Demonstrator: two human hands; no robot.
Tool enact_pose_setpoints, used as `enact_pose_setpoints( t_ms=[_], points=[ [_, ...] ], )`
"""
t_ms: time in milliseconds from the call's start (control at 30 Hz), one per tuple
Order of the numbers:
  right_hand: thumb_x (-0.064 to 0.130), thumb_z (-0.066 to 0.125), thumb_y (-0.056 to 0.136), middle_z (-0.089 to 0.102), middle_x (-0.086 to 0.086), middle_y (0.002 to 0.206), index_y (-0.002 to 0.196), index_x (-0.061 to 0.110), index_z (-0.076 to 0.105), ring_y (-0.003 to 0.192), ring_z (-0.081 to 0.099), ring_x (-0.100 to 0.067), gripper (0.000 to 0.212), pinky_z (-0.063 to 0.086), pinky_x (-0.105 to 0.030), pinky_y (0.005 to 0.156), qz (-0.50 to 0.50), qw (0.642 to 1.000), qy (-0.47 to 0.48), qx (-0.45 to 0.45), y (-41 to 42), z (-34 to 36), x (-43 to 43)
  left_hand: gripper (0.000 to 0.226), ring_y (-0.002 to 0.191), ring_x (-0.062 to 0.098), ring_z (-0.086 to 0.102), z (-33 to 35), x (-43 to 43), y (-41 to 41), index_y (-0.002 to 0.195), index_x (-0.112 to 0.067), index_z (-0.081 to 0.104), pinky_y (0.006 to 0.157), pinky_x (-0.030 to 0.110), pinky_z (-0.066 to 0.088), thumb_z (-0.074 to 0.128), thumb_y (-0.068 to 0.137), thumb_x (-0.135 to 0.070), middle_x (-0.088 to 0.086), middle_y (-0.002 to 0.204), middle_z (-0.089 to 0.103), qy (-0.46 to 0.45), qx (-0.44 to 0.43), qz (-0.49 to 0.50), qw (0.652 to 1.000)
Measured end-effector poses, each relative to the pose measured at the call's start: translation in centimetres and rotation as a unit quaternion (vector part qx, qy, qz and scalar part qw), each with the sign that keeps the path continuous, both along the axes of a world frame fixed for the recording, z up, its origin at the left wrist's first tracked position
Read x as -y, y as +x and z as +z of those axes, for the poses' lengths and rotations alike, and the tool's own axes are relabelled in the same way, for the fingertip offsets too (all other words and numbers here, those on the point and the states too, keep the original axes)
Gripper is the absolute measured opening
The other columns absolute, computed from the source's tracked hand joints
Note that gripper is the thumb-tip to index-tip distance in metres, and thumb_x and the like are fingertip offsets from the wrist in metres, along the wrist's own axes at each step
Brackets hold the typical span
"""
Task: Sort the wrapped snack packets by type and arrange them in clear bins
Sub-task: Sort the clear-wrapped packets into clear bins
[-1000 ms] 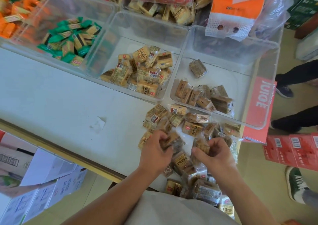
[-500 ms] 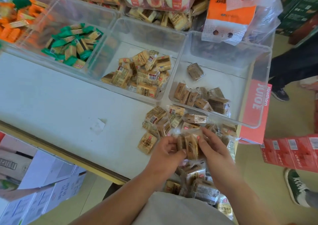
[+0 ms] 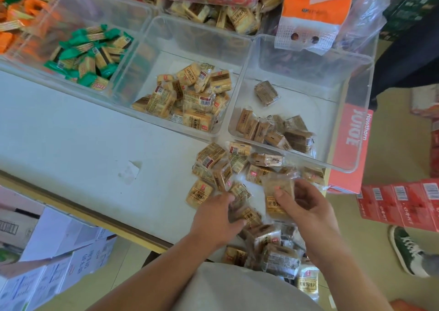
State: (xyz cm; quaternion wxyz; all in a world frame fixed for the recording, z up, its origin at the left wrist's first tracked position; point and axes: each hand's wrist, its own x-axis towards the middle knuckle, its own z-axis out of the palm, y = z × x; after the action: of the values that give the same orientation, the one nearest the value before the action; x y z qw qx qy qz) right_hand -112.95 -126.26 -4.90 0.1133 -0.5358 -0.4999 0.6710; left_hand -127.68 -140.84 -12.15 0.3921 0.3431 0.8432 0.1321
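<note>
At the near edge of the table (image 3: 71, 132), the fingers (image 3: 281, 195) of the right hand (image 3: 306, 206) are curled round a clear-wrapped packet (image 3: 276, 203), thumb pressed on its face, holding it just above the loose pile (image 3: 237, 163). Beside it, the left hand (image 3: 213, 218) reaches into the same pile, fingers bent over a brown packet (image 3: 248, 215) and seemingly gripping it, though the tips are partly lost among the wrappers. The pile of mixed packets spreads from the person's lap up to the front walls of two clear bins. The right bin (image 3: 356, 96) holds darker brown packets, most bunched at its near side and one lying apart farther back. The middle bin (image 3: 152, 49), touching it on the left, holds a heap of paler tan packets. The left bin (image 3: 133, 56) holds green-wrapped packets. A red juice carton (image 3: 351, 149) stands against the right bin's outer side, and an orange bag (image 3: 316, 9) hangs over its far rim.
</note>
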Motion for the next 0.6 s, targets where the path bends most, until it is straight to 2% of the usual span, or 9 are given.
enact_pose_setpoints(
  t_ms=[33,100,200,267,367,433,500,600],
  points=[
    [0.032,0.085,0.077,0.076,0.009,0.091,0.113,0.030,0.068,0.082,0.073,-0.009,0.040,0.057,-0.025,0.072,-0.016,1.000,0.020,0.009,-0.2,0.1,-0.1,0.063,0.115,0.012,0.056,-0.3,-0.3,0.0,0.133,-0.027,0.056,0.100,0.033,0.051,0.072,0.082,-0.060,-0.009,0.123,0.061,-0.018,-0.032,-0.037,0.999],
    [0.030,0.085,0.079,0.073,0.015,0.081,0.107,0.033,0.067,0.073,0.071,-0.003,0.034,0.054,-0.019,0.064,-0.029,0.999,0.022,0.016,-0.4,0.3,-0.5,0.066,0.116,0.014,0.055,-0.8,-0.9,0.0,0.129,-0.028,0.056,0.101,0.036,0.048,0.072,0.078,-0.067,-0.010,0.120,0.060,-0.042,-0.056,-0.058,0.996],
    [0.035,0.085,0.074,0.073,0.015,0.079,0.106,0.033,0.068,0.075,0.071,-0.005,0.036,0.054,-0.025,0.069,-0.017,1.000,0.004,0.014,-0.5,0.6,-0.6,0.051,0.100,0.011,0.060,-1.3,-1.1,0.0,0.110,-0.034,0.057,0.092,0.036,0.048,0.075,0.076,-0.069,-0.016,0.098,0.060,-0.070,-0.008,-0.028,0.997],
    [0.041,0.086,0.068,0.074,0.015,0.083,0.109,0.034,0.067,0.079,0.072,-0.005,0.046,0.053,-0.022,0.071,-0.020,1.000,0.007,0.015,-0.5,0.5,-0.7,0.046,0.095,0.009,0.058,-1.3,-0.9,-0.2,0.104,-0.034,0.057,0.088,0.033,0.044,0.076,0.076,-0.065,-0.018,0.096,0.059,-0.056,0.035,0.012,0.998],
    [0.041,0.086,0.067,0.074,0.012,0.086,0.111,0.032,0.069,0.085,0.072,-0.008,0.049,0.052,-0.017,0.070,-0.033,0.999,0.007,0.016,-0.8,0.6,-1.0,0.041,0.093,0.004,0.058,0.0,-0.4,-0.8,0.105,-0.032,0.058,0.080,0.024,0.050,0.083,0.077,-0.049,-0.015,0.103,0.060,0.023,0.106,0.100,0.989],
    [0.042,0.086,0.066,0.074,0.008,0.091,0.114,0.032,0.069,0.089,0.073,-0.012,0.051,0.054,-0.023,0.074,-0.038,0.999,0.008,0.010,-1.0,0.8,-1.1,0.036,0.090,0.005,0.062,2.1,-0.4,-1.5,0.102,-0.035,0.057,0.071,0.016,0.051,0.085,0.079,-0.040,-0.013,0.101,0.063,0.083,0.137,0.169,0.973],
    [0.042,0.086,0.069,0.075,0.003,0.098,0.118,0.029,0.069,0.093,0.073,-0.016,0.054,0.055,-0.027,0.079,-0.042,0.999,0.019,-0.005,-1.5,1.5,-1.5,0.032,0.081,0.006,0.066,4.8,-1.0,-2.3,0.101,-0.033,0.059,0.065,0.018,0.054,0.083,0.082,-0.035,-0.012,0.093,0.068,0.146,0.147,0.247,0.947],
    [0.037,0.083,0.074,0.076,0.000,0.099,0.119,0.024,0.069,0.091,0.074,-0.018,0.048,0.055,-0.023,0.073,-0.058,0.997,0.039,-0.029,-2.4,2.6,-2.5,0.027,0.071,0.004,0.070,9.3,-4.0,-4.1,0.104,-0.028,0.062,0.060,0.022,0.057,0.082,0.086,-0.026,-0.014,0.085,0.073,0.251,0.158,0.331,0.896]
  ],
)
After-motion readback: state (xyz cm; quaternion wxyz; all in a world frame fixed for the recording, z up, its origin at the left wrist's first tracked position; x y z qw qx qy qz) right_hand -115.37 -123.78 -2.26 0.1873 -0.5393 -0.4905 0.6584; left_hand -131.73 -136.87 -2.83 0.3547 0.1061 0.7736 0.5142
